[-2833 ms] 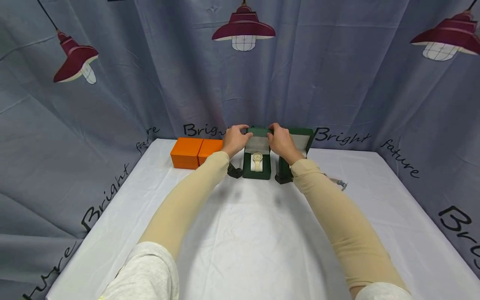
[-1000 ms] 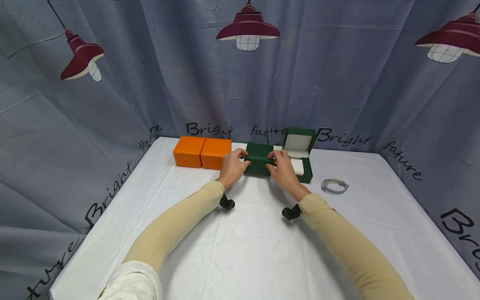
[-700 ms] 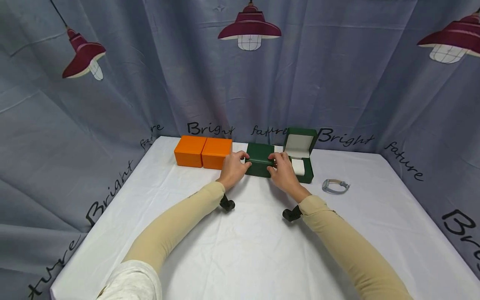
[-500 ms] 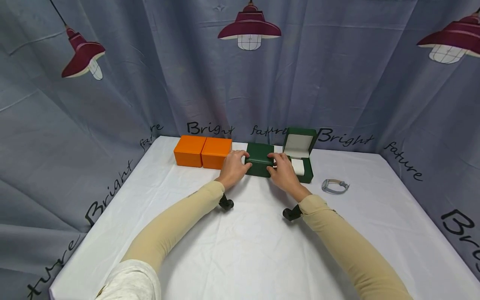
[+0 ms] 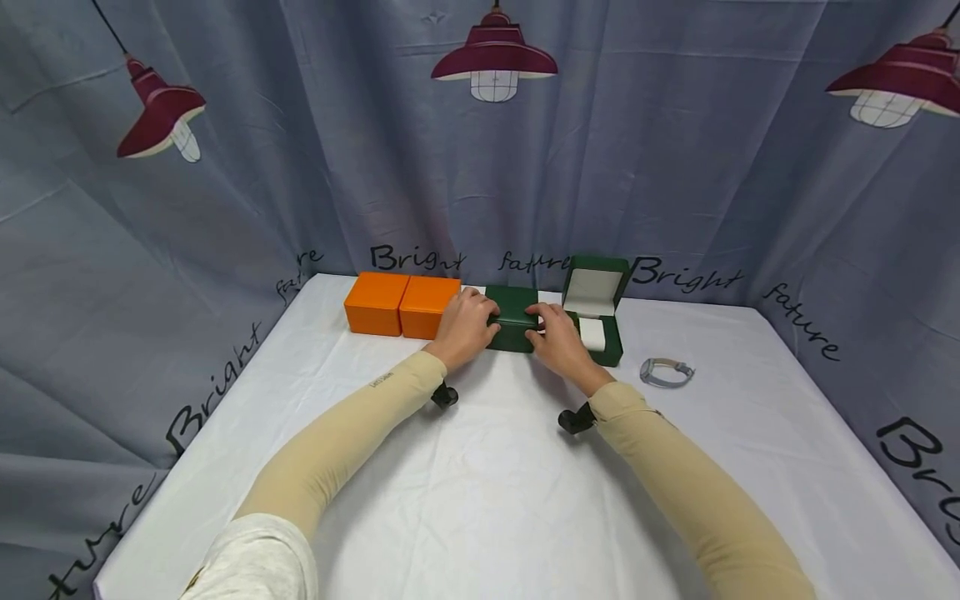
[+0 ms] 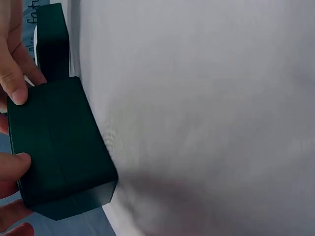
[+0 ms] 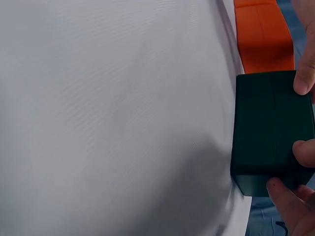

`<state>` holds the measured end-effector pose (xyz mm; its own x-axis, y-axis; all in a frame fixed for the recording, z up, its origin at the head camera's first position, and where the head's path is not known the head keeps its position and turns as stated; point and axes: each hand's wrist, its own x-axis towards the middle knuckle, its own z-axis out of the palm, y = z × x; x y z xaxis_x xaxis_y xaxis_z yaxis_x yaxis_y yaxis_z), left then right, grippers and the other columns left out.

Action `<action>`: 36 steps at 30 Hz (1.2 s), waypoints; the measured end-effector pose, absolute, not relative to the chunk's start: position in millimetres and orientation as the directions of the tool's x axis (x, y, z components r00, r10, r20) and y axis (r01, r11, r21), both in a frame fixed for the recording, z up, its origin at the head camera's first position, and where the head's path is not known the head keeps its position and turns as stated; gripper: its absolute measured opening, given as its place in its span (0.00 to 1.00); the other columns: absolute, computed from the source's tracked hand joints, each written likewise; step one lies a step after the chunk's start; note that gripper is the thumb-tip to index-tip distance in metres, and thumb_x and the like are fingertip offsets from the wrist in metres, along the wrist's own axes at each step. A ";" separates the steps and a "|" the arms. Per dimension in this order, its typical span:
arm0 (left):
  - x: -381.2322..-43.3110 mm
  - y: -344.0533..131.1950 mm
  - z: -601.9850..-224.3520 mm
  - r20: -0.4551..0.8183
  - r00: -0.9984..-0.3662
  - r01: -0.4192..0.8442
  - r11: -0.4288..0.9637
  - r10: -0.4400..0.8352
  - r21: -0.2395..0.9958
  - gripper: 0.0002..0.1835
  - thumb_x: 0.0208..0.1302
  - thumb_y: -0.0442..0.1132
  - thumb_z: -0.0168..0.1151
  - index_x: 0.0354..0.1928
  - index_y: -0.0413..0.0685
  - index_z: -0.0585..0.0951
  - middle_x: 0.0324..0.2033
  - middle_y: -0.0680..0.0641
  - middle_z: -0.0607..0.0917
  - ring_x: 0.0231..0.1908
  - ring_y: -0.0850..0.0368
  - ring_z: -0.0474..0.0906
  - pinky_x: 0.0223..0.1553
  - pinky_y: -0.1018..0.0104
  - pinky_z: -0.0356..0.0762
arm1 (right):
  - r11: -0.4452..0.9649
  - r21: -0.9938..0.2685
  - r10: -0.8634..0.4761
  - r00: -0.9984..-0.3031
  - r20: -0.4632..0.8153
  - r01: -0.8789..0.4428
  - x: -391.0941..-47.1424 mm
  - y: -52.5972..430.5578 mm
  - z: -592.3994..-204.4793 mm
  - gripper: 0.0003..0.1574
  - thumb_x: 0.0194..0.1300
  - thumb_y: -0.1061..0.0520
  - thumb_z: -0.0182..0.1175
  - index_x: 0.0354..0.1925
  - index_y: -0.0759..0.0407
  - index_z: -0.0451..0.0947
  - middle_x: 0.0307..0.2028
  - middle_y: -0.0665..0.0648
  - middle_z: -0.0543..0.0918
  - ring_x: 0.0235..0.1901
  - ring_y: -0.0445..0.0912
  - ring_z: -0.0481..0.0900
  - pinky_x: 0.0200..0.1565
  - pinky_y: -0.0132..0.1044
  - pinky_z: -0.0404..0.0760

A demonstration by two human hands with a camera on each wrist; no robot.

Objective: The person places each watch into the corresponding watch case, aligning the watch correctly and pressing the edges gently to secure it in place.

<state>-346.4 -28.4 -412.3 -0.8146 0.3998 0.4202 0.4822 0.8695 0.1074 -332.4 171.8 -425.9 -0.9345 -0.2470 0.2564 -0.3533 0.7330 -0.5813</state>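
A dark green watch box point(image 5: 513, 308), its lid down, stands at the back of the table between both hands. My left hand point(image 5: 463, 327) holds its left side with thumb and fingers, and my right hand point(image 5: 561, 340) holds the right side. Both thumbs lie on the box's front face in the left wrist view, where part of the left hand is cut off. To the right stands a second green watch box point(image 5: 611, 343) with its lid up, a white cushion point(image 5: 592, 334) inside. A grey-blue wristwatch point(image 5: 667, 372) lies on the cloth farther right.
Two orange boxes point(image 5: 375, 304) sit side by side to the left of the closed green box, the nearer one close to my left hand. A white cloth covers the table point(image 5: 495, 500). A grey-blue curtain point(image 5: 480, 183) hangs right behind its back edge.
Earlier the middle box stood open with a cream-strapped watch inside and both hands at its lid. Its lid has come down, hiding the watch. Lately the box has shifted slightly left.
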 end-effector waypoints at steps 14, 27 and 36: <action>-357.8 -51.0 -406.3 0.364 -0.852 0.432 0.898 0.377 0.081 0.12 0.65 0.49 0.69 0.47 0.54 0.87 0.48 0.52 0.88 0.56 0.49 0.75 0.52 0.56 0.70 | 0.731 -0.578 -0.274 -0.932 0.238 -0.363 -347.9 147.1 -424.7 0.26 0.72 0.61 0.59 0.66 0.59 0.69 0.59 0.64 0.71 0.54 0.56 0.79 0.52 0.45 0.83; -359.2 -63.0 -407.7 0.347 -0.868 0.412 0.905 0.356 0.103 0.12 0.66 0.48 0.69 0.48 0.54 0.87 0.47 0.52 0.88 0.52 0.51 0.75 0.51 0.56 0.70 | 0.739 -0.581 -0.273 -0.940 0.203 -0.340 -351.8 134.0 -423.6 0.26 0.72 0.60 0.60 0.66 0.56 0.69 0.58 0.63 0.71 0.54 0.54 0.78 0.50 0.44 0.83; -357.1 -70.8 -407.2 0.353 -0.866 0.414 0.904 0.354 0.108 0.12 0.65 0.48 0.69 0.47 0.53 0.87 0.46 0.51 0.88 0.51 0.50 0.74 0.49 0.57 0.70 | 0.745 -0.575 -0.281 -0.941 0.188 -0.337 -351.2 127.6 -424.0 0.26 0.73 0.59 0.60 0.67 0.55 0.69 0.59 0.63 0.71 0.54 0.54 0.78 0.50 0.43 0.83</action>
<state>-357.1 -70.8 -407.2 -0.8662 0.3541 0.3525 0.4136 0.9040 0.1084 -351.2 127.6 -424.0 -0.9411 -0.2813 0.1877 -0.3374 0.7454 -0.5749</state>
